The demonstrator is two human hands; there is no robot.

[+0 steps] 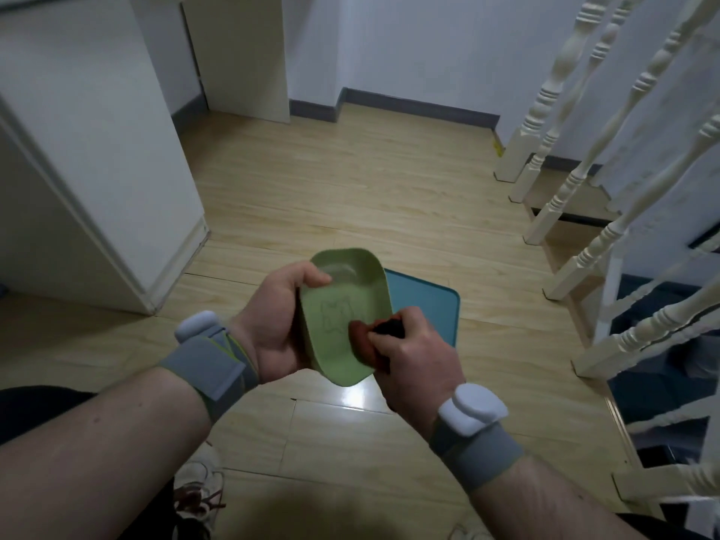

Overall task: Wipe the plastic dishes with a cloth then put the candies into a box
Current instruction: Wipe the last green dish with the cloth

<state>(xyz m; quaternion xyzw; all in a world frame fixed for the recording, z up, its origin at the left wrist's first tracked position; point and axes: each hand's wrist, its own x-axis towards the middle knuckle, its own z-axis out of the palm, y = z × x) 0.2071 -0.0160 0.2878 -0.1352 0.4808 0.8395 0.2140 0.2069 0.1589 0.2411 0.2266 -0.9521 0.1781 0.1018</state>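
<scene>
Green plastic dish (343, 321) is held up over the wood floor (350, 181), tilted so its inner face points at the camera, faint outline drawing visible on it. Left hand (272, 325) grips the dish's left edge, thumb hooked over the rim near the top, fingers behind. Right hand (409, 352) is curled round a bunched dark red cloth (364, 339), pressing it on the dish's lower right inner face. Blue dish (428, 305) lies flat on the floor just behind the green dish, to its right. No candies or box in view. Wiping step looks in progress; to do it well, I'd keep the left grip firm, sweep the cloth across the whole inner face including corners and rim, then flip for the back
</scene>
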